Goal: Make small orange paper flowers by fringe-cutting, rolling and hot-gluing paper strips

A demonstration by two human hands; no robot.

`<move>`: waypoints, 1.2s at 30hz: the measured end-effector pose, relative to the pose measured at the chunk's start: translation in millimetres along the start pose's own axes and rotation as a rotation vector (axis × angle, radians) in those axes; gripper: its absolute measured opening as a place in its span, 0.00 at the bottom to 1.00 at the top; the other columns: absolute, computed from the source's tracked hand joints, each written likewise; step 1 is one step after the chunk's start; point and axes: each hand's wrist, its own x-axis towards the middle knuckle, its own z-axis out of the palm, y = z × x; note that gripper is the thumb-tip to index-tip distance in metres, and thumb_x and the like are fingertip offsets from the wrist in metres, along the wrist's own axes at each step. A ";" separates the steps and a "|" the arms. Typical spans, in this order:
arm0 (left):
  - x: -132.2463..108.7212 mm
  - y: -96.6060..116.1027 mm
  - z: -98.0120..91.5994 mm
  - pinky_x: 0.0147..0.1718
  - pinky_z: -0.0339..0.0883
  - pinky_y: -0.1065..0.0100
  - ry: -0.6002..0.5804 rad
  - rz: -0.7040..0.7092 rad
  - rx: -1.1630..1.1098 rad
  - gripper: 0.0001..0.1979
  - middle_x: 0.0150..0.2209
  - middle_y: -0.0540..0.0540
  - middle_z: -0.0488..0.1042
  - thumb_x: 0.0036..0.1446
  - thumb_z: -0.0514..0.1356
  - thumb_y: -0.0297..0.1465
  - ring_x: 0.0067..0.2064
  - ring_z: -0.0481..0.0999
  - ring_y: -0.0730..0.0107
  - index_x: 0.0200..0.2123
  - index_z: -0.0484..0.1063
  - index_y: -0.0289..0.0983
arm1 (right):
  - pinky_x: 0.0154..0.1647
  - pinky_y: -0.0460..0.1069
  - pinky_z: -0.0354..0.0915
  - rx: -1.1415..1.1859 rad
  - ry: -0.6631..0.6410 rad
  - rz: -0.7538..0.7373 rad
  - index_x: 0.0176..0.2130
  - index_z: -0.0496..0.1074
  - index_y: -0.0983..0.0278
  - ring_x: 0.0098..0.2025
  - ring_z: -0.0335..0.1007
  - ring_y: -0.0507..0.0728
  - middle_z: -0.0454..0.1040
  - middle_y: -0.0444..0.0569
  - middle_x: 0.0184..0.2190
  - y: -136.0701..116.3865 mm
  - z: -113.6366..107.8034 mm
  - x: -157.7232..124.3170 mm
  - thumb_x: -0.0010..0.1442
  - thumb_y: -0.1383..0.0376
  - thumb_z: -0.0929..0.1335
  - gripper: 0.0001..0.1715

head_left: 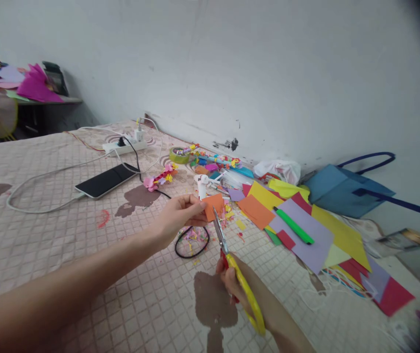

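Between the thumb and fingers of my left hand [185,212] is a small piece of orange paper [215,202], held above the table. My right hand [234,279] grips a pair of scissors [244,289] with yellow and red handles. Their metal blades point away from me and meet the near edge of the orange paper. Just behind the paper stands a white glue gun [202,185], partly hidden by it. Small coloured paper scraps [195,235] lie below my hands, near a loop of black cord [176,249].
Coloured paper sheets [301,230] with a green marker [293,225] spread to the right, before a blue bag [345,191]. Left are a phone [107,180] on a white cable and a power strip [125,146]. Green tape [179,155] and a flower-decorated stick [161,178] lie farther back.
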 end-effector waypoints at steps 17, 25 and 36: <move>-2.2 3.7 2.6 0.33 0.71 0.69 0.048 0.028 0.018 0.11 0.26 0.48 0.77 0.51 0.65 0.33 0.28 0.76 0.74 0.26 0.66 0.34 | 0.19 0.45 0.59 -0.040 0.073 0.061 0.29 0.57 0.61 0.22 0.59 0.50 0.62 0.43 0.24 -14.4 -2.1 0.7 0.57 0.39 0.55 0.29; -3.1 6.8 1.9 0.34 0.71 0.70 0.023 0.040 0.022 0.11 0.27 0.48 0.77 0.52 0.64 0.33 0.29 0.76 0.74 0.26 0.65 0.34 | 0.11 0.43 0.53 0.098 0.072 0.201 0.26 0.56 0.60 0.15 0.49 0.47 0.52 0.37 0.17 -8.2 3.1 4.7 0.48 0.33 0.59 0.34; -3.9 6.1 3.4 0.33 0.71 0.69 0.017 0.029 0.018 0.11 0.26 0.48 0.77 0.51 0.64 0.33 0.29 0.77 0.73 0.26 0.66 0.35 | 0.26 0.46 0.60 -0.054 0.035 -0.060 0.35 0.63 0.61 0.26 0.60 0.51 0.64 0.43 0.26 0.1 -3.2 -6.3 0.64 0.47 0.54 0.23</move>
